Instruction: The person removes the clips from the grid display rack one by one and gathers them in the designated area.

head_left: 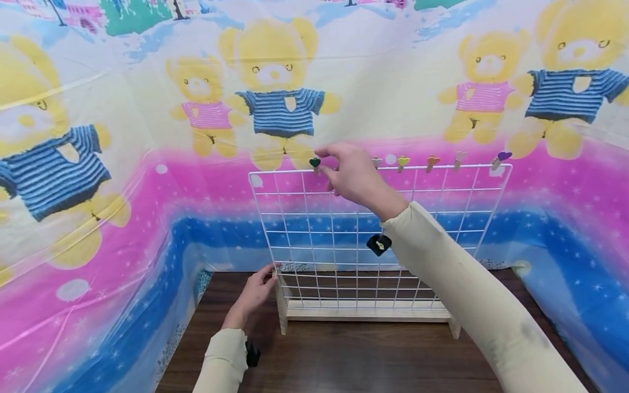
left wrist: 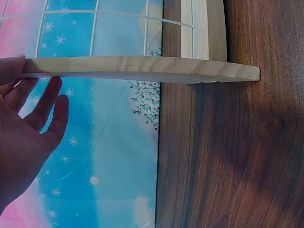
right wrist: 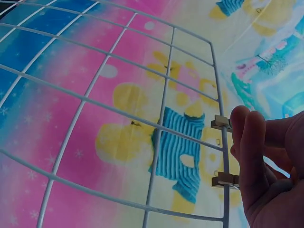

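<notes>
A white wire grid panel (head_left: 344, 212) stands upright in a wooden stand (head_left: 368, 314). My left hand (head_left: 257, 289) holds the stand's left wooden upright (left wrist: 142, 66), thumb on one face and fingers on the other. At the top wire, a clothespin with a dark green heart (head_left: 315, 162) sits near the left corner. My right hand (head_left: 351, 172) is at this clothespin, thumb and index finger bent but apart, the heart uncovered. In the right wrist view, fingertips lie close beside a wooden clothespin (right wrist: 220, 122); another clothespin (right wrist: 224, 180) sits lower in that view.
More heart clothespins line the top wire to the right: a yellow one (head_left: 403, 162), an orange one (head_left: 432, 162), a pale pink one (head_left: 460, 158) and a purple one (head_left: 503, 156), among others. Below is a dark wooden table (head_left: 344, 360). A bear-printed cloth (head_left: 393, 109) hangs behind and at both sides.
</notes>
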Tool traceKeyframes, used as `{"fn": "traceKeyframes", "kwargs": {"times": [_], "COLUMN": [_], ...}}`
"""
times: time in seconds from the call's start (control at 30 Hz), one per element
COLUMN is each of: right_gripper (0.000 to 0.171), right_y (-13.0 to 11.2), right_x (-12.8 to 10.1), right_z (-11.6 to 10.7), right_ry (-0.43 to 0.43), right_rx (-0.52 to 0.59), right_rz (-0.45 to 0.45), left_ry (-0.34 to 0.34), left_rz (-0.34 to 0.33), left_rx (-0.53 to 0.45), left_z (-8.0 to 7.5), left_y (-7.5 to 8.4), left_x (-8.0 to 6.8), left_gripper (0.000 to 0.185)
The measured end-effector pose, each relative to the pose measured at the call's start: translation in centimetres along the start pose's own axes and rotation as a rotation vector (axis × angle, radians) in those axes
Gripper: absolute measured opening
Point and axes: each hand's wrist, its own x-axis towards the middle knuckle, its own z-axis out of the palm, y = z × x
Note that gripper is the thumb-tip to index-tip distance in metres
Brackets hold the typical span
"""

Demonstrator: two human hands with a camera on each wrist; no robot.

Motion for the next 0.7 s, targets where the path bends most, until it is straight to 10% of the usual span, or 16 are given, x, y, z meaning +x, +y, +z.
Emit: {"fn": "traceKeyframes", "kwargs": {"times": [0.7], "right_gripper": [0.029], "right_y": [0.0], "right_x": [0.8], "right_z": [1.2], "right_ry": [0.024], "right_rx": [0.099], "right_rz": [0.043], "left_ry": [0.000], "left_rz": [-0.029], "left_rx": [-0.009], "left_z": [-0.1], "left_y": [0.0], "left_x": [-0.1], "left_gripper": [0.038]}}
